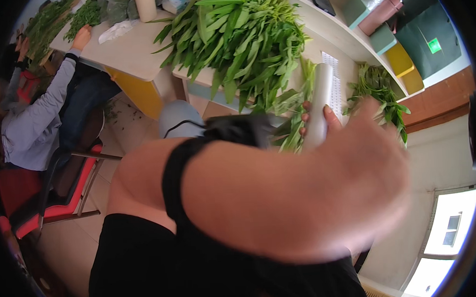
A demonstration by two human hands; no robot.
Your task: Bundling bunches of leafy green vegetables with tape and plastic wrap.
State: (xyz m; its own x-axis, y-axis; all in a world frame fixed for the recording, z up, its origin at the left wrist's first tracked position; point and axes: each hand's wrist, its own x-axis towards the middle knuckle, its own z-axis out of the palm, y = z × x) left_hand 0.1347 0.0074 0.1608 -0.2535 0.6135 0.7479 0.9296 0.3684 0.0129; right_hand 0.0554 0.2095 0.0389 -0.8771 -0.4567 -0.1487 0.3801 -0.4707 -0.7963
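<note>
My right hand (329,120) grips a pale, smooth roll (319,101) that looks like plastic film. Its thumb is on the right side and its fingertips on the left; the wrist is hidden. Across the foreground stretches my left arm, with a black strap around it, very close to the camera. At its far end my left hand (370,123) is blurred, and its fingers cannot be made out clearly. Behind that hand lies a bundle of leafy greens (374,81), partly covered. Greens in clear wrapping (285,102) lie just left of the roll.
A large heap of long-leaved greens (237,41) overhangs the table. A phone (321,0) and a pink bottle (381,13) rest on the raised shelf. At left, a co-worker's hand (82,37) touches smaller greens (87,15). A red-edged chair (71,199) stands there.
</note>
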